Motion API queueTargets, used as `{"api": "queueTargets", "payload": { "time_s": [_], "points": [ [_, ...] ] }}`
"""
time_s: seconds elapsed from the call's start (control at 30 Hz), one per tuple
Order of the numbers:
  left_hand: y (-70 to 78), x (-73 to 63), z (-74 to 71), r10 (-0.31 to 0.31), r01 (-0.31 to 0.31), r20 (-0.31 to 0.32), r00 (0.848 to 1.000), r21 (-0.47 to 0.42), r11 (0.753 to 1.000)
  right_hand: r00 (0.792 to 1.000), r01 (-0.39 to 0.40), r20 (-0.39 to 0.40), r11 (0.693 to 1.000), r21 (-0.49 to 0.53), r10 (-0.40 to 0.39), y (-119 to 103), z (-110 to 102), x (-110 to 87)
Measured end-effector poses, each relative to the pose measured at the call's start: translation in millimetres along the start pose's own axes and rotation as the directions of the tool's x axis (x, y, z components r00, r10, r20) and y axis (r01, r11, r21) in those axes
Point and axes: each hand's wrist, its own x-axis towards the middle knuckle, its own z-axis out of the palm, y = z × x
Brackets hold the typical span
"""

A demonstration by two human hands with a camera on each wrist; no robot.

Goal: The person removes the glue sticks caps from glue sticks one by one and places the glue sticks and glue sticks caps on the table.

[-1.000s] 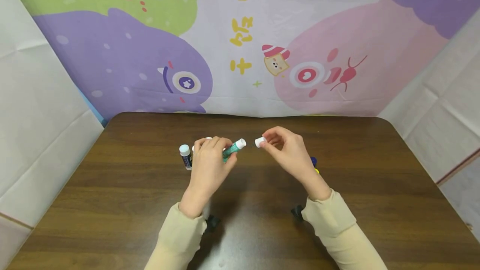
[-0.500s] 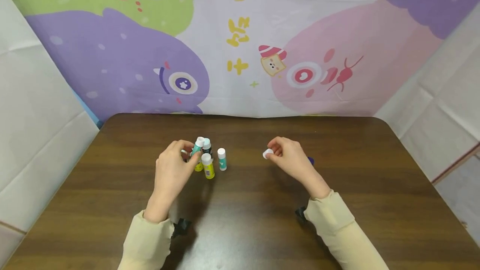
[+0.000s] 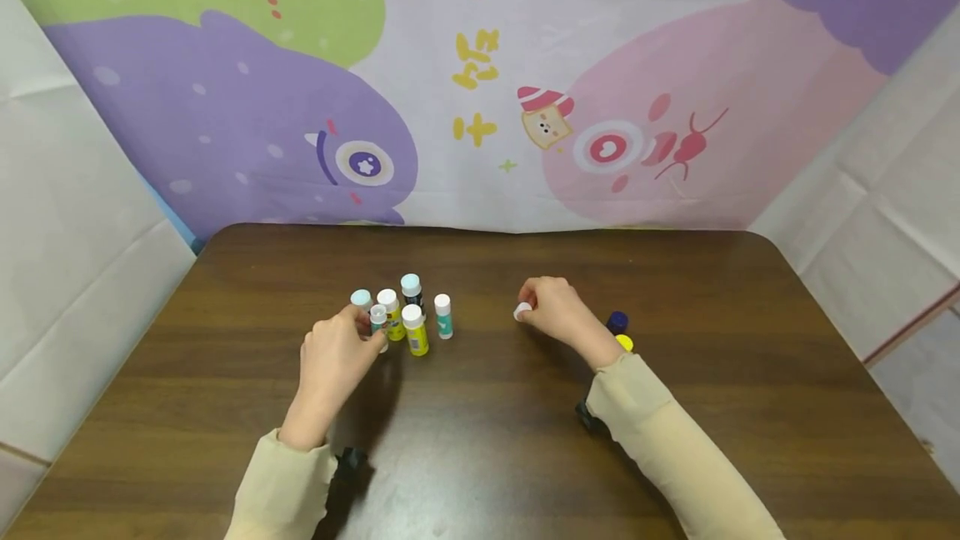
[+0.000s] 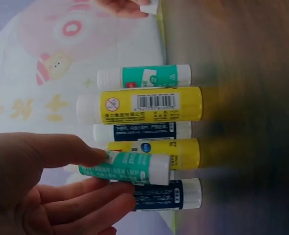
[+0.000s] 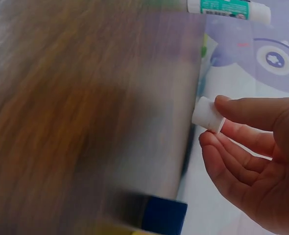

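My left hand (image 3: 330, 369) pinches an uncapped green glue stick (image 4: 130, 167) between thumb and fingers, at the near left of a group of glue sticks. It stands almost upright; whether its base touches the table I cannot tell. Around it are a yellow glue stick (image 4: 154, 105), a second yellow glue stick (image 4: 183, 152), a dark blue glue stick (image 4: 159, 196), another dark one (image 4: 144, 131) and a green capped one (image 4: 152, 77), all upright. Right of the group, my right hand (image 3: 562, 319) holds a small white cap (image 5: 208, 115) by the fingertips, apart from the glue sticks.
A dark blue square-looking piece (image 5: 164, 215) and a yellow round-topped thing (image 3: 624, 342) stand by my right wrist, partly hidden by the arm. The brown wooden table (image 3: 480, 440) ends at a cartoon-printed cloth (image 3: 480, 190) behind.
My left hand has carried the uncapped glue stick left and down, away from the cap, into the group. The right hand, still holding the cap, has lowered slightly toward the table.
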Motion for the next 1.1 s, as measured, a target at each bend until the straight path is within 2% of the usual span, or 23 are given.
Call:
{"api": "queueTargets", "payload": {
  "time_s": [0.23, 0.43, 0.73, 0.93, 1.1],
  "points": [
    [-3.0, 0.5, 6.9, -0.064, 0.064, 0.007, 0.998, -0.001, 0.998, 0.999, -0.012, 0.033, 0.999, -0.051, 0.013, -4.2, 9.2, 11.4],
    [-3.7, 1.4, 12.4, -0.05, 0.05, 0.039, 0.998, -0.01, 0.999, 0.997, -0.035, 0.063, 0.996, -0.086, 0.041, -6.5, 12.8, 15.6],
    [-5.6, -1.2, 15.6, -0.056, 0.057, 0.075, 0.996, -0.008, 0.998, 0.997, -0.02, 0.075, 0.997, -0.071, 0.025, -6.6, 16.0, 15.7],
    [-4.9, -1.8, 15.9, -0.066, 0.064, 0.103, 0.993, 0.023, 0.998, 0.996, -0.03, 0.089, 0.999, -0.021, 0.031, -1.9, 2.7, 7.1],
    [-3.3, -3.2, 10.3, -0.064, 0.059, 0.107, 0.992, 0.056, 0.997, 1.0, -0.014, 0.023, 1.0, -0.027, 0.014, 6.6, -18.3, 0.8]
  ]
}}
